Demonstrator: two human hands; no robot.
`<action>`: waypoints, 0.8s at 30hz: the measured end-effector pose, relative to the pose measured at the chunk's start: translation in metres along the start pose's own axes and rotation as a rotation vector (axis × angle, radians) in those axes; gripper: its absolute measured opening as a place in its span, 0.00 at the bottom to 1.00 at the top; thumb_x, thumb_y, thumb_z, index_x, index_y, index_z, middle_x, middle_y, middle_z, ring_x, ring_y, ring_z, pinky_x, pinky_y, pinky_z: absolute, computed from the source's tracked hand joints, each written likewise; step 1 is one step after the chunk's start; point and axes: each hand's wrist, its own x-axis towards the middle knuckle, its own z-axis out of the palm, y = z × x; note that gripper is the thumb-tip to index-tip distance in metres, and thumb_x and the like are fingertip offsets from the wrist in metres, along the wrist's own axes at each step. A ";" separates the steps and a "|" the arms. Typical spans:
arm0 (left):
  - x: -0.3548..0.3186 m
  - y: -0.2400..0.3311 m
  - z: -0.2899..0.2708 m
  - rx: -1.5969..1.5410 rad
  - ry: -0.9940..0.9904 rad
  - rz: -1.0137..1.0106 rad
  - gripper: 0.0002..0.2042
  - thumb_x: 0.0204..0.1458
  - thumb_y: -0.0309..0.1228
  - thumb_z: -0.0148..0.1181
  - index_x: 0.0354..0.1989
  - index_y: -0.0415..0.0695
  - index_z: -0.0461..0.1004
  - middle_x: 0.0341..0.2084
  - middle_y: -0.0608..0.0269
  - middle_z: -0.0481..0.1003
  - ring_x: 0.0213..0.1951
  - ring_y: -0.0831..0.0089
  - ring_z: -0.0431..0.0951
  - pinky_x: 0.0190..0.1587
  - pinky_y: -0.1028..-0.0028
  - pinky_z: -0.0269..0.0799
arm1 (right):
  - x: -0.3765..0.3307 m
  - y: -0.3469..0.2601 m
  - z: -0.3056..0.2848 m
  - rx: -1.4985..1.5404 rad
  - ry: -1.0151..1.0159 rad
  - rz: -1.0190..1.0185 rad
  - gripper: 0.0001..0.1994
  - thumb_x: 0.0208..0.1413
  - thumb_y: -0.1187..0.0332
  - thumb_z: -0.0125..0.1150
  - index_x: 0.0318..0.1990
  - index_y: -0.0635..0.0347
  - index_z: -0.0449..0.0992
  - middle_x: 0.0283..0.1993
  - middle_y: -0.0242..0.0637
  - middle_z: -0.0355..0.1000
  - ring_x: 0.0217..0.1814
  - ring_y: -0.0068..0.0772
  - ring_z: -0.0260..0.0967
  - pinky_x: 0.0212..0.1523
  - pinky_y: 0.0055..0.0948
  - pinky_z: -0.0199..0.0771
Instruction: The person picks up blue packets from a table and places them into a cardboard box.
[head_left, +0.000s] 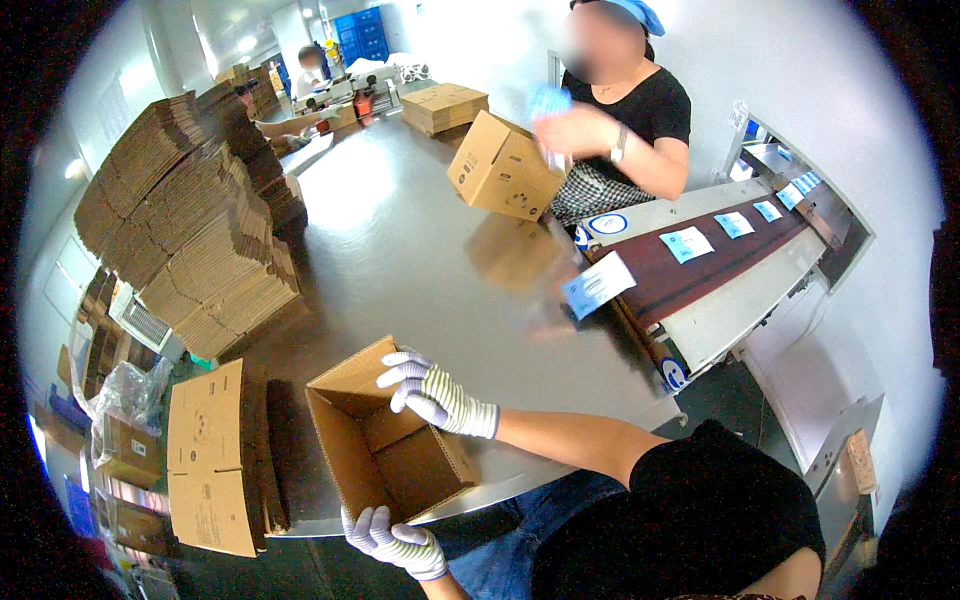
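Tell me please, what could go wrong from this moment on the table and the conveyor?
The open carton is at the edge of the metal table, so it might slip off if the gloved hands lose it. The blue-and-white packet juts past the end of the conveyor belt and could drop. The tall stack of flattened cartons looks uneven; a bump might topple it.

Table (370, 260) (shiny metal) bearing cartons (410, 468).

Brown box (388, 455), white gloves (440, 398) (striped)
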 end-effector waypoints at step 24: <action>0.001 -0.004 -0.004 0.005 -0.017 0.014 0.19 0.62 0.45 0.36 0.36 0.41 0.68 0.38 0.51 0.66 0.51 0.50 0.66 0.56 0.50 0.60 | 0.005 0.001 0.001 0.020 0.019 -0.034 0.10 0.55 0.67 0.45 0.27 0.53 0.74 0.47 0.35 0.71 0.61 0.44 0.59 0.67 0.46 0.49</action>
